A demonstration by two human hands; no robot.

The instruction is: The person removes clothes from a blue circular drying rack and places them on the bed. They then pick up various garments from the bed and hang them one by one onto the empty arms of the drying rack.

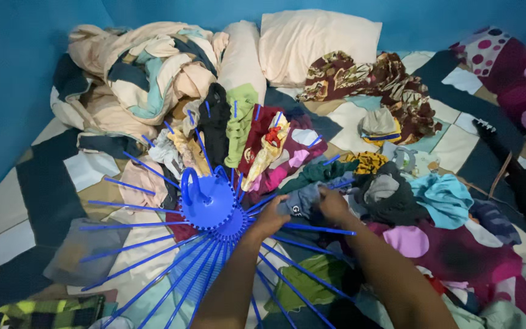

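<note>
A round blue plastic clothes hanger (211, 207) with a hook and several long spokes lies on a bed. Small garments hang over its far spokes, among them a green piece (239, 125) and a dark red one (258, 131). My left hand (270, 217) and my right hand (333, 204) both grip a small grey-blue garment (302, 200) just right of the hanger's hub, over a spoke. My forearms come in from the bottom edge.
A patchwork bedsheet (44, 189) covers the bed. A crumpled blanket (144, 67) and two pillows (315, 42) lie at the back by blue walls. Loose clothes (397, 195) are heaped to the right, with a spotted cloth (518, 73) at far right.
</note>
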